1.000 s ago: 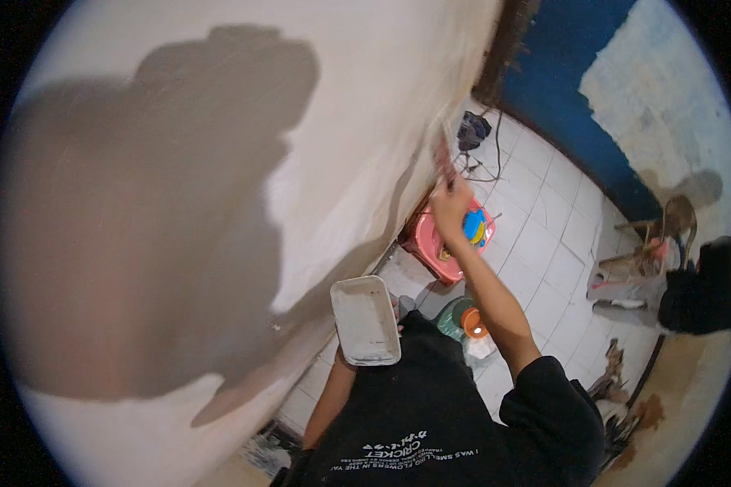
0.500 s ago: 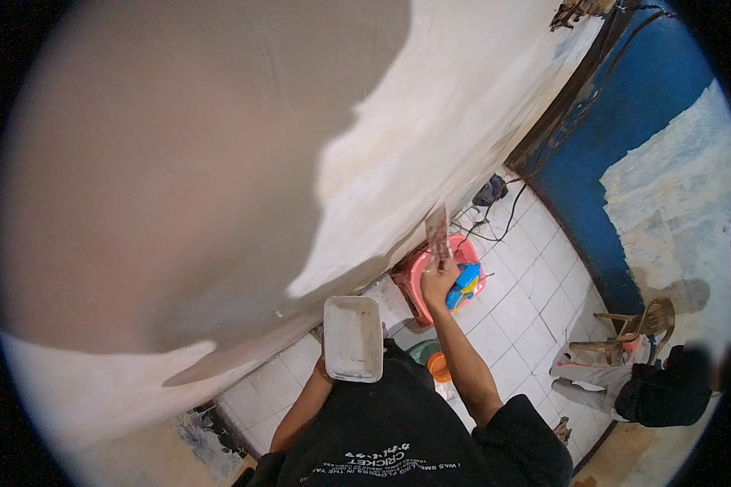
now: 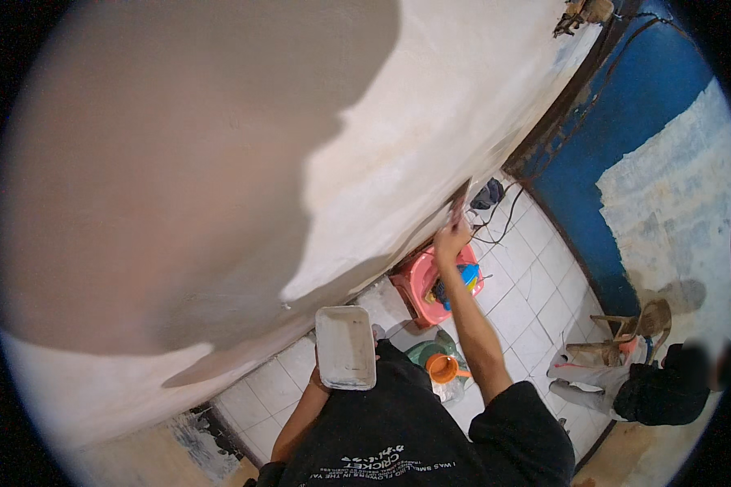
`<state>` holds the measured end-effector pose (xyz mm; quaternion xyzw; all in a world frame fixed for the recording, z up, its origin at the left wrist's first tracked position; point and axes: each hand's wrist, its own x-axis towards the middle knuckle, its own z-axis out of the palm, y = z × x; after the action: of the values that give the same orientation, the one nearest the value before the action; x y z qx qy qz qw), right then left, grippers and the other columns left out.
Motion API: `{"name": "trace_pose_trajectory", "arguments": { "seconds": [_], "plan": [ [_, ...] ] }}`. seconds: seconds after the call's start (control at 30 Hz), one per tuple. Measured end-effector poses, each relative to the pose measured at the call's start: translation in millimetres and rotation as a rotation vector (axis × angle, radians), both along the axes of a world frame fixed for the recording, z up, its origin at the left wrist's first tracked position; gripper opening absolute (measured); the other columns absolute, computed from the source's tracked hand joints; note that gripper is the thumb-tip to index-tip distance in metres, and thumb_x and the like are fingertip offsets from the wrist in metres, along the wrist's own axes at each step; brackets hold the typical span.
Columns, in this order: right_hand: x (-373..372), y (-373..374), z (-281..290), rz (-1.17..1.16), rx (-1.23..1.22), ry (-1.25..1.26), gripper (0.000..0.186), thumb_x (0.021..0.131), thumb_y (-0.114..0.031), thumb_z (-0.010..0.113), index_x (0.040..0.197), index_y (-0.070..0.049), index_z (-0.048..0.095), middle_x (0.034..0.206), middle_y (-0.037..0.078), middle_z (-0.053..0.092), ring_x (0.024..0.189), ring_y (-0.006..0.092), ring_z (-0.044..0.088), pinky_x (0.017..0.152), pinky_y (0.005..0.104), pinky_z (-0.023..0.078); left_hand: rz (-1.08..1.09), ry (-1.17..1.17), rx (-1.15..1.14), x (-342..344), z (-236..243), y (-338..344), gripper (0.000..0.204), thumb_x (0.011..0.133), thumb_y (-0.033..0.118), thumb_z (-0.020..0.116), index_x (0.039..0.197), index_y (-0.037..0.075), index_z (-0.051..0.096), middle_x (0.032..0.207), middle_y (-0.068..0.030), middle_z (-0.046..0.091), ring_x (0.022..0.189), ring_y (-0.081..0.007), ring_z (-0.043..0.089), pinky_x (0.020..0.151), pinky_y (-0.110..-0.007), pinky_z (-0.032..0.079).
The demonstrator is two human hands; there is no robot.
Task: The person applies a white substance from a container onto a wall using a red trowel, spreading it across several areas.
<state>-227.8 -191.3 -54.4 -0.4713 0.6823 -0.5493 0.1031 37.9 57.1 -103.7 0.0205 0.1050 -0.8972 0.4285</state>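
My left hand (image 3: 320, 375) grips a pale rectangular tub (image 3: 345, 347) with whitish residue inside, held over the front of my black shirt. My right hand (image 3: 452, 242) is closed round the handle of a flat scraper (image 3: 460, 200), reaching up along the white wall (image 3: 398, 114); the blade is at the wall's surface, though exact contact is hard to tell. Below that hand stands a pink plastic stool (image 3: 417, 292) with blue and yellow items (image 3: 464, 278) on it. An orange dipper (image 3: 441, 368) rests among green and clear containers on the floor below my right forearm.
Another person in dark top (image 3: 650, 394) is at the lower right beside a wooden chair (image 3: 648, 321). A dark bundle (image 3: 486, 193) and loose cables lie on the tiled floor (image 3: 521, 284) near the corner. A blue wall (image 3: 593, 227) with a whitish patch borders the right.
Since half a second ago my right hand has moved up and slightly right along the wall with the scraper. The tub has shifted a little down and left. Earlier the view was angled differently.
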Motion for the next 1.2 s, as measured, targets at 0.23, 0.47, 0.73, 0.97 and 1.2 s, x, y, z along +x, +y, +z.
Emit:
{"name": "trace_pose_trajectory", "arguments": {
  "seconds": [0.23,0.47,0.73,0.97,1.2],
  "plan": [
    [21,64,19,0.037,-0.008,-0.204,0.021,0.088,-0.008,0.052,0.103,0.003,0.061,0.085,0.016,0.067,0.072,0.02,0.059,0.068,0.0339,0.045,0.069,-0.008,-0.048,-1,6,7,0.081,0.08,0.057,0.052,0.138,0.005,0.031,0.135,-0.022,0.038,0.118,-0.0395,0.045,0.098,-0.061,0.034],
    [-110,-101,-7,-0.187,-0.331,-0.042,0.025,0.086,-0.006,0.052,0.107,0.005,0.06,0.086,0.014,0.065,0.075,0.0183,0.057,0.071,0.0305,0.044,0.081,-0.038,-0.057,-3,-13,26,0.08,0.082,0.058,0.05,0.139,0.005,0.029,0.135,-0.0228,0.039,0.116,-0.0388,0.048,0.094,-0.059,0.04],
    [-69,-65,-18,-0.027,-0.241,-0.177,0.029,0.087,-0.007,0.053,0.113,0.005,0.058,0.097,0.016,0.066,0.083,0.0178,0.061,0.075,0.0278,0.045,0.243,-0.069,-0.02,-9,19,69,0.067,0.088,0.051,0.044,0.135,0.006,0.034,0.13,-0.0221,0.044,0.111,-0.0381,0.052,0.091,-0.057,0.044],
    [16,73,-2,0.264,-0.115,-0.329,0.021,0.089,-0.006,0.052,0.105,0.005,0.059,0.092,0.008,0.064,0.08,0.0148,0.058,0.074,0.0274,0.046,0.378,-0.021,-0.144,-8,34,107,0.06,0.088,0.046,0.047,0.132,0.006,0.04,0.126,-0.0184,0.047,0.108,-0.0344,0.053,0.088,-0.052,0.046],
    [-15,147,62,0.493,0.154,-1.213,0.017,0.087,0.001,0.047,0.104,0.003,0.052,0.099,0.012,0.059,0.095,0.0259,0.06,0.086,0.0421,0.05,0.387,-0.073,-0.118,-1,37,145,0.06,0.089,0.044,0.047,0.137,0.009,0.034,0.134,-0.0167,0.041,0.111,-0.0328,0.051,0.09,-0.052,0.046]
  ]
}}
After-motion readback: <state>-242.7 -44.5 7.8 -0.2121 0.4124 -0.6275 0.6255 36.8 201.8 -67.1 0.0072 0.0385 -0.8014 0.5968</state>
